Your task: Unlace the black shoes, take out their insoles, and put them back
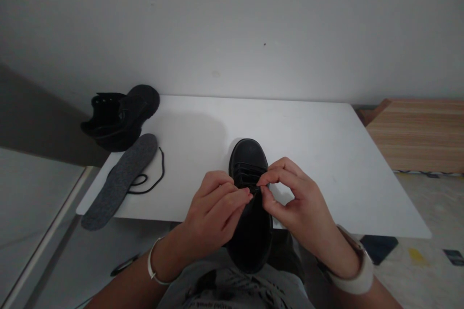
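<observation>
A black shoe point(248, 152) points its toe toward the wall, its heel end reaching past the table's front edge. Dark lacing point(248, 173) crosses its upper. My left hand point(217, 210) is closed in a pinch over the top of the lacing, from the left side. From the right, my right hand point(299, 195) pinches thumb against index finger at the same spot, close to the left fingertips. Both seem to grip the shoelace; the dark strand between them is hard to make out. The shoe's opening lies below my hands.
A second black shoe point(136, 113) lies at the table's back left corner. Near it, a grey insole point(121, 181) juts over the front left edge, beside a loose black shoelace point(163, 171). The white table point(315, 140) meets a wall; a wooden surface point(420, 135) stands right.
</observation>
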`<state>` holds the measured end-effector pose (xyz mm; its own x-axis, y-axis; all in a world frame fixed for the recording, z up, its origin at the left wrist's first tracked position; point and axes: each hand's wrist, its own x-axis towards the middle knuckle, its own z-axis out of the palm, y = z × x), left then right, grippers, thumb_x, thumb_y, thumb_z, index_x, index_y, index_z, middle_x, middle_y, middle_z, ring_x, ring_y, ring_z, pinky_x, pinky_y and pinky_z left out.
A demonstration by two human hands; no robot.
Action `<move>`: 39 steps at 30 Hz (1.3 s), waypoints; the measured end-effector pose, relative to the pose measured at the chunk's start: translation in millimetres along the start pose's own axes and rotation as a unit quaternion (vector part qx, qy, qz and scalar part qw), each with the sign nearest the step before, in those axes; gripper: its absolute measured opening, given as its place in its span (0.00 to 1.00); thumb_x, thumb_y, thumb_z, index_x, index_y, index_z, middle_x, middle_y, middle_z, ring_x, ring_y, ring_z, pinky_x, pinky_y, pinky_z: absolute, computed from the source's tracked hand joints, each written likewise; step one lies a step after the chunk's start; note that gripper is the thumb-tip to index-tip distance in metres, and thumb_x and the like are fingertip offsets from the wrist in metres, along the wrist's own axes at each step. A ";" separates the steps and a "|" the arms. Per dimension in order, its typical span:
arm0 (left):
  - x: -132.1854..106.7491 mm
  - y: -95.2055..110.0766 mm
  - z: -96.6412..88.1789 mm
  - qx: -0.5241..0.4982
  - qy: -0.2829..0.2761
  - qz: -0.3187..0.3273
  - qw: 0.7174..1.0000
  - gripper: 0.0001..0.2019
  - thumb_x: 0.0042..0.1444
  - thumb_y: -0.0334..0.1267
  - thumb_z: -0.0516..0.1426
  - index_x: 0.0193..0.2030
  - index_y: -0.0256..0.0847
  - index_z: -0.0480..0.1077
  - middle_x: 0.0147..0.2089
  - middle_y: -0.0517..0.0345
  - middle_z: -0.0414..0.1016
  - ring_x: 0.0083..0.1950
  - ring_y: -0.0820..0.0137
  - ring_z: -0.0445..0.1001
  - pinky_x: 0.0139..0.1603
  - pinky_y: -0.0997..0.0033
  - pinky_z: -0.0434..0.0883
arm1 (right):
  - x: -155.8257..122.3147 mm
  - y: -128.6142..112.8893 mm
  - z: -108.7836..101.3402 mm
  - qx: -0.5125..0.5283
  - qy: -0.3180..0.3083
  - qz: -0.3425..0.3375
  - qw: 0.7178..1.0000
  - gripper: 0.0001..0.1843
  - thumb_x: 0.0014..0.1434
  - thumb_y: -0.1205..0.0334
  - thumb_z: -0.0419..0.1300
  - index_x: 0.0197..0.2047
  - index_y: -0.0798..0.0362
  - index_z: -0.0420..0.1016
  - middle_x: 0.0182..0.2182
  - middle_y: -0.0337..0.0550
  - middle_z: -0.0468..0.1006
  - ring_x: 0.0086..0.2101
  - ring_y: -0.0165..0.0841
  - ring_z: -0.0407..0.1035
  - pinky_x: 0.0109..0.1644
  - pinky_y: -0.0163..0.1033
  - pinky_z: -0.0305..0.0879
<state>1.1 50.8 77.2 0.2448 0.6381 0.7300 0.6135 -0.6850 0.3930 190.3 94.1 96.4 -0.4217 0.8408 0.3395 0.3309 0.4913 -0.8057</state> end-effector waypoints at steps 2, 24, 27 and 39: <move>-1.7 0.6 -0.4 -0.006 0.001 -0.013 1.000 0.12 0.60 0.21 0.60 0.47 0.38 0.69 0.33 0.56 0.79 0.36 0.69 0.69 0.42 0.65 0.74 | -1.4 1.6 -0.4 -0.013 -0.004 -0.002 1.000 0.10 0.60 0.77 0.59 0.38 0.52 0.75 0.35 0.38 0.71 0.39 0.29 0.67 0.42 0.34 0.64; -42.9 -3.4 -8.4 -0.192 -0.049 -0.294 0.935 0.19 0.71 0.48 0.49 0.64 0.44 0.60 0.60 0.43 0.64 0.58 0.60 0.68 0.58 0.55 0.70 | -53.9 3.2 -10.1 -0.006 0.002 0.051 0.999 0.05 0.69 0.58 0.58 0.45 0.48 0.66 0.34 0.39 0.71 0.31 0.31 0.70 0.33 0.34 0.70; -54.3 -5.1 -4.6 -0.196 -0.041 -0.316 0.927 0.17 0.72 0.43 0.48 0.63 0.43 0.61 0.58 0.44 0.66 0.55 0.62 0.70 0.57 0.56 0.72 | -71.7 -11.3 -2.2 -0.069 -0.051 -0.063 0.994 0.12 0.71 0.51 0.56 0.50 0.49 0.71 0.43 0.46 0.78 0.37 0.33 0.76 0.37 0.34 0.73; -51.6 -1.0 -16.5 -0.026 -0.074 -0.259 0.963 0.10 0.67 0.31 0.54 0.53 0.45 0.68 0.58 0.49 0.66 0.62 0.63 0.67 0.61 0.58 0.70 | -73.3 -23.1 4.9 -0.243 -0.140 -0.097 0.955 0.11 0.70 0.58 0.57 0.34 0.50 0.71 0.30 0.39 0.77 0.26 0.34 0.74 0.25 0.38 0.66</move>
<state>-24.5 12.8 48.4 0.0223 0.9390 0.3431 0.6446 -0.2758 0.7130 209.4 20.0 87.7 -0.7022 0.6622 0.2615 0.5467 0.7368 -0.3978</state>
